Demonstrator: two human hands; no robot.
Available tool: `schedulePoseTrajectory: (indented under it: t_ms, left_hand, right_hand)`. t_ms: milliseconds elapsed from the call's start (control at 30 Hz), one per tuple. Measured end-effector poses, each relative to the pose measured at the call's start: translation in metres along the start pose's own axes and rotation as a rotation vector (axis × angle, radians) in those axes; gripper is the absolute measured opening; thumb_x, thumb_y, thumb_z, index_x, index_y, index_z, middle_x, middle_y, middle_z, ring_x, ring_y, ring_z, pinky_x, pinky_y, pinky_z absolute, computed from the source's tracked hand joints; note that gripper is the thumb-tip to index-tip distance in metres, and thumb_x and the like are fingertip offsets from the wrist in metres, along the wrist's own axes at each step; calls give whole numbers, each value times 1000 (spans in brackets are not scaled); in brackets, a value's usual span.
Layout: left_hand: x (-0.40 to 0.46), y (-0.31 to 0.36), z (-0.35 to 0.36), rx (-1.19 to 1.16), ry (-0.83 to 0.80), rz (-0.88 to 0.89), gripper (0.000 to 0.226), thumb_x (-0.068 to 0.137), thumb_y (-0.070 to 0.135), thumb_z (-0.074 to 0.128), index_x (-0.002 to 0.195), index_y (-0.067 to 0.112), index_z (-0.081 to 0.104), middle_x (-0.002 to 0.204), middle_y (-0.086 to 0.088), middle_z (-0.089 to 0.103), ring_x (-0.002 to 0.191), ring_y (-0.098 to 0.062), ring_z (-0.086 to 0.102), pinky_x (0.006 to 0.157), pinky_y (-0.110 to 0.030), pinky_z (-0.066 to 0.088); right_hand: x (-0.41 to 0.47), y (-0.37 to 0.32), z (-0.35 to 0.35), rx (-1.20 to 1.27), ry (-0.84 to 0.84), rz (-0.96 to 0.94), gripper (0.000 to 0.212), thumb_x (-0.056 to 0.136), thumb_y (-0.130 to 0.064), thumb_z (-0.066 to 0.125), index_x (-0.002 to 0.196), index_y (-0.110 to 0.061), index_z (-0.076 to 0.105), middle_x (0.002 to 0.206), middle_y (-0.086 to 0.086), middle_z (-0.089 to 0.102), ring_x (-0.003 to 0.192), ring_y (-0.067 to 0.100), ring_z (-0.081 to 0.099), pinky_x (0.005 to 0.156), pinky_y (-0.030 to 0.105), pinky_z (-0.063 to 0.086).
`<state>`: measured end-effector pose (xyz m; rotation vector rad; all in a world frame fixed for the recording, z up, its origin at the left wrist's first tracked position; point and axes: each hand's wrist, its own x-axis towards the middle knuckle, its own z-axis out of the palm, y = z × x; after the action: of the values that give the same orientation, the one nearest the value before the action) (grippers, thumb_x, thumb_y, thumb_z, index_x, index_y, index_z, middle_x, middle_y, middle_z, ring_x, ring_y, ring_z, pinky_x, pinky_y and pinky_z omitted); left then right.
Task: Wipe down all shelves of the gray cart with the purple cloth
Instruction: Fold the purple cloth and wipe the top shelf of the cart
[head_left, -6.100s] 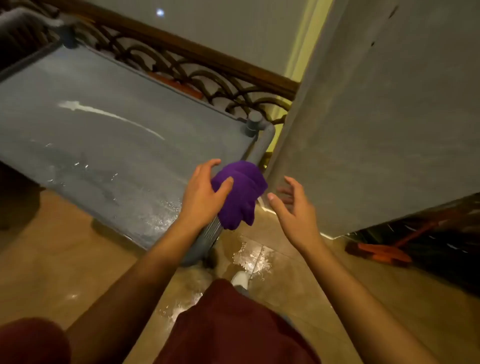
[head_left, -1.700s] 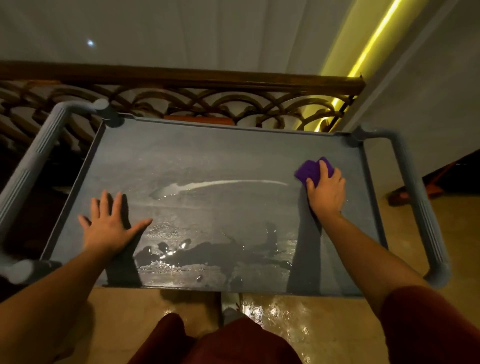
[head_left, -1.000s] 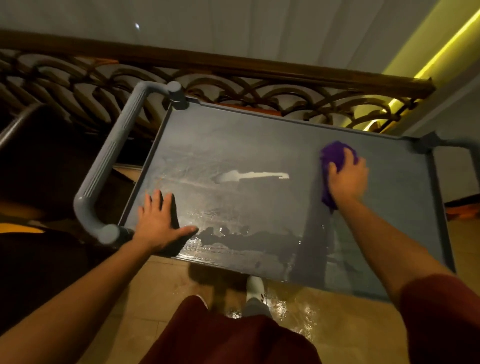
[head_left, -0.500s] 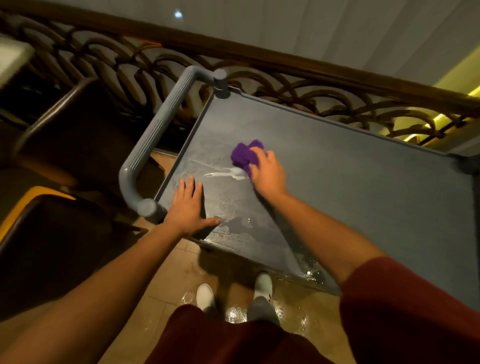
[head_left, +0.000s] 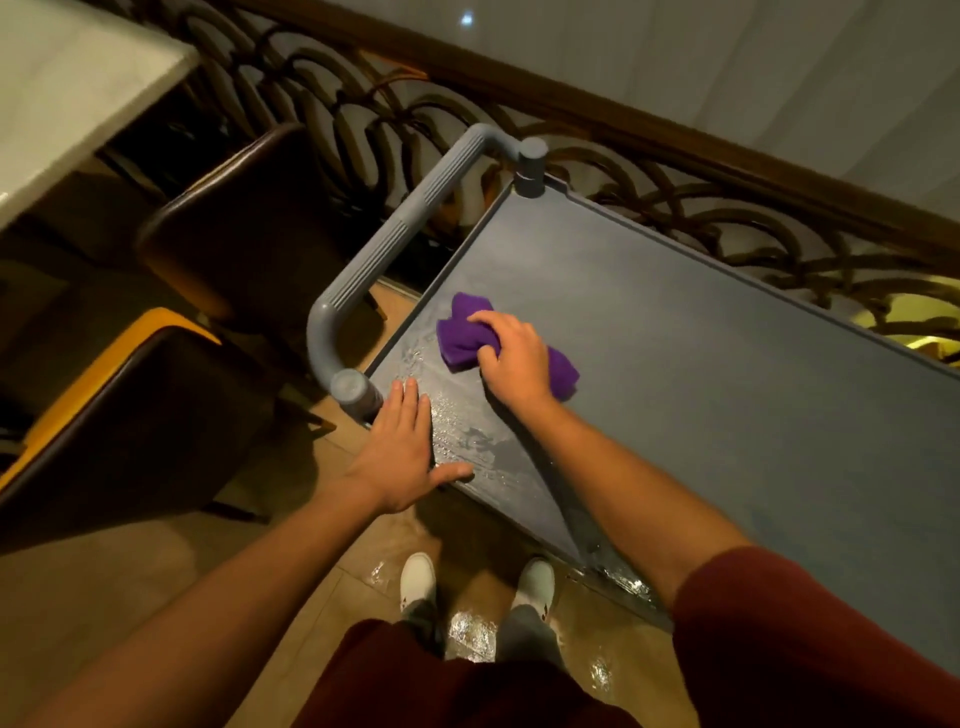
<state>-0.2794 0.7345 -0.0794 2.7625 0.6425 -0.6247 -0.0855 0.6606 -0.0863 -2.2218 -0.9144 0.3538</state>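
Note:
The gray cart's top shelf (head_left: 701, 374) fills the right half of the view, with wet streaks near its left end. My right hand (head_left: 514, 358) presses the bunched purple cloth (head_left: 460, 335) flat onto the shelf near the left edge. My left hand (head_left: 402, 452) lies flat with fingers spread on the shelf's near left corner, beside the post of the gray cart handle (head_left: 384, 260). The lower shelves are hidden under the top one.
Dark chairs with an orange-edged one (head_left: 114, 395) stand to the left of the cart, below a white table (head_left: 67, 88). An ornate railing (head_left: 675, 192) runs behind the cart. My shoes (head_left: 418, 577) stand on a wet tiled floor (head_left: 467, 631).
My right hand has swept the cloth from the shelf's right side across to its left end. The white streak of liquid on the shelf is gone. My left hand stayed planted on the near left corner.

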Motion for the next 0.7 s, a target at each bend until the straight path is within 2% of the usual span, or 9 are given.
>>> schedulePoseTrajectory:
  t_ms: [100,167,233,267,300,400,567,700]
  left_hand:
    - [-6,0,-7,-93,31,18,121,78,89,36,158,5,2,165,-17,-13,152,-32,-14,119,-43,-4]
    - [-16,1,-8,-138,176,57,106,82,81,45,158,10,21,167,-14,7,154,-29,2,123,-45,8]
    - [-32,12,0,-153,363,2,93,85,75,50,153,13,35,163,-13,26,152,-30,19,123,-49,20]
    - [-39,19,7,-175,400,-68,96,84,78,49,153,13,33,163,-12,26,151,-30,20,122,-51,20]
    - [-45,27,14,-200,372,-151,105,82,83,45,156,12,24,166,-10,17,153,-30,12,122,-53,16]
    - [-49,38,37,-206,220,-246,126,74,94,33,159,9,-4,166,-10,-15,151,-27,-21,122,-51,-1]
    - [-46,36,38,-212,232,-220,131,72,96,35,157,6,-8,165,-13,-20,150,-28,-26,122,-45,-4]
    - [-46,33,37,-294,189,-193,140,63,97,47,157,12,-13,164,-7,-27,148,-25,-31,118,-48,-3]
  right_hand:
    - [6,4,-19,24,-181,-48,56,87,-9,61,135,-36,50,128,3,64,108,21,61,86,33,54]
    - [29,4,-35,35,-172,-21,64,87,-5,61,142,-34,45,123,3,64,103,18,62,80,24,51]
    - [56,-7,-39,84,-122,13,61,86,-2,59,140,-27,50,124,6,64,108,21,61,85,25,50]
    - [64,-14,-35,99,-129,6,57,85,0,58,136,-25,55,127,7,64,113,25,61,89,29,50]
    - [67,-21,-26,93,-177,-19,55,84,2,57,132,-25,59,128,6,65,117,27,60,91,31,49]
    - [48,-29,2,-11,-318,-149,48,88,-1,54,125,-29,67,132,3,64,121,27,55,96,41,49]
    - [-7,8,-20,-109,-515,-313,30,91,-10,57,108,-27,75,112,-2,73,101,12,58,91,41,53]
    - [-71,45,-63,-200,-639,-359,34,85,-1,57,101,-22,79,107,0,77,104,23,64,95,40,51]
